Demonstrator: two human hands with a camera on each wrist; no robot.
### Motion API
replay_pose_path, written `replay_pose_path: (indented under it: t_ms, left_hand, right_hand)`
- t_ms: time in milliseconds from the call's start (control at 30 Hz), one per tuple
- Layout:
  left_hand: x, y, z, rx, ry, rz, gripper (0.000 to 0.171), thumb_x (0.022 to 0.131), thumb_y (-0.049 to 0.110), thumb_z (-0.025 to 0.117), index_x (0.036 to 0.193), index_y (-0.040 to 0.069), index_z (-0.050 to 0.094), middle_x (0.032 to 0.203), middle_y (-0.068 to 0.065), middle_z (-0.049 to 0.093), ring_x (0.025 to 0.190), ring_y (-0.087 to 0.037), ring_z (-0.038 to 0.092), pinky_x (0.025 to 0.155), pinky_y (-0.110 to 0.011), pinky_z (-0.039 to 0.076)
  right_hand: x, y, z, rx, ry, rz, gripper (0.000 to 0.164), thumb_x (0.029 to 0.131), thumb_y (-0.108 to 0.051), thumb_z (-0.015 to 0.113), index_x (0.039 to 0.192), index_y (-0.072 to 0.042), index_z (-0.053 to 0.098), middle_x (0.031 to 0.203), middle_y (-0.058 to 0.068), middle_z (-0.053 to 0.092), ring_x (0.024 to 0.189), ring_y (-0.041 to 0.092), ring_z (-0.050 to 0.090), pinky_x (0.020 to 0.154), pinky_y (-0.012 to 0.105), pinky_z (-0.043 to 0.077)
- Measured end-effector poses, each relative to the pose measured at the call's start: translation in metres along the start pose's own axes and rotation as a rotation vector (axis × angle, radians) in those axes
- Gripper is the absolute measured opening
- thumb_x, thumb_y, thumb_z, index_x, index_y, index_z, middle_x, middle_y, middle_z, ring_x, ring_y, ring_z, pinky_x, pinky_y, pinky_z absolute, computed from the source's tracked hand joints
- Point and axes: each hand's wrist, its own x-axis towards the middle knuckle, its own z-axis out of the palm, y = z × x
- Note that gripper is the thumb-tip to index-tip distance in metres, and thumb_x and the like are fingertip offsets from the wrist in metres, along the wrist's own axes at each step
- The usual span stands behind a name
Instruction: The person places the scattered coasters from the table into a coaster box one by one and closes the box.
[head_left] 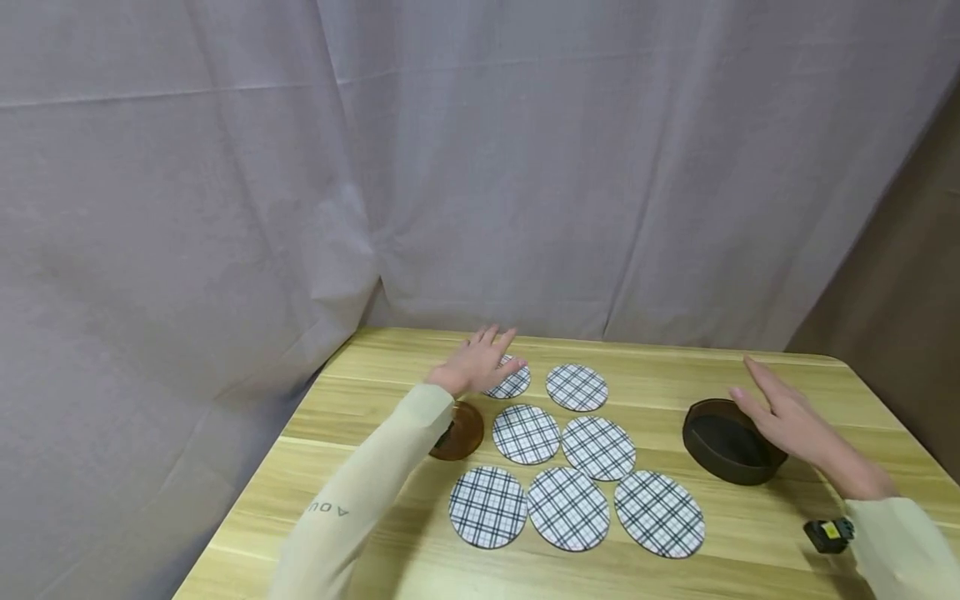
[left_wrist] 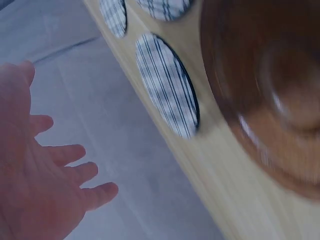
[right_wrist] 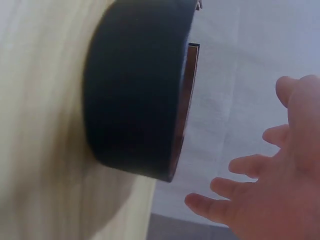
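Note:
My left hand (head_left: 478, 364) hovers with spread fingers over the back-left plaid coaster (head_left: 517, 385), partly hiding it. Under the left wrist lies a brown round lid-like disc (head_left: 467, 432), glossy with a raised ring in the left wrist view. Several more round black-and-white plaid coasters, such as the front left one (head_left: 488, 507), lie flat across the middle of the table. On the right, my right hand (head_left: 795, 425) is held with straight fingers above and beside a dark round holder (head_left: 723, 458), apart from it in the right wrist view. Neither hand holds anything.
The wooden table (head_left: 360, 533) ends at a grey curtain (head_left: 487, 167) behind and to the left. A brown surface (head_left: 892, 275) rises at the right. A small black device (head_left: 828, 533) is at the right wrist.

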Motion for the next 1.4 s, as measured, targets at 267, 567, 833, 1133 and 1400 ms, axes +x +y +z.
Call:
replay_pose_path:
  t_ms: [267, 567, 833, 1133, 1400]
  left_hand:
    - [-0.002, 0.033, 0.016, -0.075, 0.034, 0.079, 0.07, 0.1, 0.063, 0.029, 0.157, 0.024, 0.018, 0.158, -0.013, 0.032, 0.145, -0.032, 0.033, 0.118, -0.049, 0.032]
    - [-0.012, 0.077, 0.028, -0.214, -0.004, 0.177, 0.072, 0.097, 0.066, 0.035, 0.156, 0.026, 0.023, 0.152, -0.014, 0.041, 0.136, -0.026, 0.045, 0.11, -0.043, 0.043]
    - [-0.017, 0.116, 0.039, -0.221, -0.031, 0.239, 0.068, 0.097, 0.064, 0.04, 0.151, 0.023, 0.034, 0.144, -0.006, 0.049, 0.124, -0.016, 0.055, 0.104, -0.035, 0.048]
    - [-0.022, 0.149, 0.053, -0.185, -0.083, 0.293, 0.068, 0.093, 0.067, 0.046, 0.149, 0.029, 0.036, 0.144, 0.001, 0.049, 0.126, -0.01, 0.052, 0.101, -0.027, 0.048]
    - [-0.022, 0.173, 0.069, -0.149, -0.115, 0.311, 0.059, 0.091, 0.063, 0.055, 0.142, 0.035, 0.044, 0.124, 0.01, 0.054, 0.104, 0.001, 0.054, 0.082, -0.014, 0.047]
  right_hand:
    - [-0.023, 0.016, 0.002, -0.002, 0.03, 0.14, 0.069, 0.105, -0.033, 0.041, 0.157, -0.005, 0.007, 0.151, 0.042, 0.018, 0.12, 0.069, 0.033, 0.089, 0.076, 0.033]
    - [-0.041, 0.032, 0.007, 0.034, 0.023, 0.228, 0.068, 0.105, -0.037, 0.039, 0.157, -0.004, 0.008, 0.142, 0.045, 0.034, 0.117, 0.059, 0.046, 0.082, 0.042, 0.049]
    - [-0.048, 0.047, 0.011, 0.165, 0.002, 0.251, 0.066, 0.106, -0.033, 0.039, 0.155, 0.0, 0.011, 0.133, 0.046, 0.042, 0.073, -0.013, 0.047, 0.058, 0.017, 0.043]
    - [-0.045, 0.049, 0.003, 0.171, -0.154, 0.259, 0.068, 0.105, -0.037, 0.043, 0.154, 0.0, 0.017, 0.138, 0.042, 0.041, 0.084, -0.01, 0.056, 0.067, 0.02, 0.053]
    - [-0.047, 0.058, 0.002, 0.278, -0.202, 0.231, 0.063, 0.103, -0.027, 0.05, 0.153, 0.002, 0.023, 0.14, 0.042, 0.038, 0.093, -0.016, 0.055, 0.072, 0.022, 0.056]
